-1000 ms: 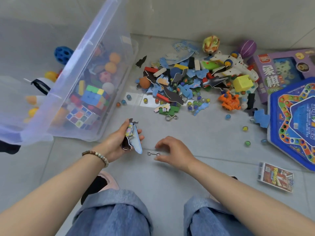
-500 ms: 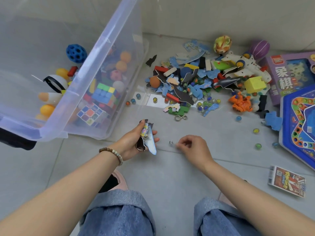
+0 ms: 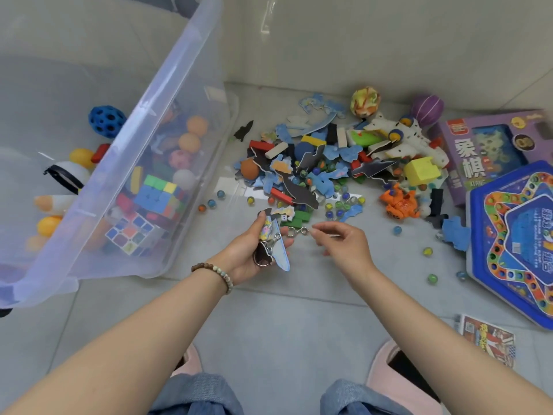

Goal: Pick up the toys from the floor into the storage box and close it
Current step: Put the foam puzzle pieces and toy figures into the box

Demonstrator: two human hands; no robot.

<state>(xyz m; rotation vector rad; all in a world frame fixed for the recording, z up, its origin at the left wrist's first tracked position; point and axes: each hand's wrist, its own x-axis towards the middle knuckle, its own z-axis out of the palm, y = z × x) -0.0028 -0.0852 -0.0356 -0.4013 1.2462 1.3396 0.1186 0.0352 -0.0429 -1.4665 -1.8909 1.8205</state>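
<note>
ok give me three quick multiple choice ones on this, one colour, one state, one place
1. What colour is the ribbed ball? A green; B purple; C red.
2. What is the left hand doing? A lying open and empty; B gripping puzzle pieces; C curled in an empty fist.
3. Where is the blue holed ball? A beside the ribbed ball; B in the left hand; C inside the storage box.

Answers: 1 B, its skin is purple with pale lines. 2 B, the hand is curled round a bundle of pieces. 3 C, it sits within the box's clear walls among other toys.
</note>
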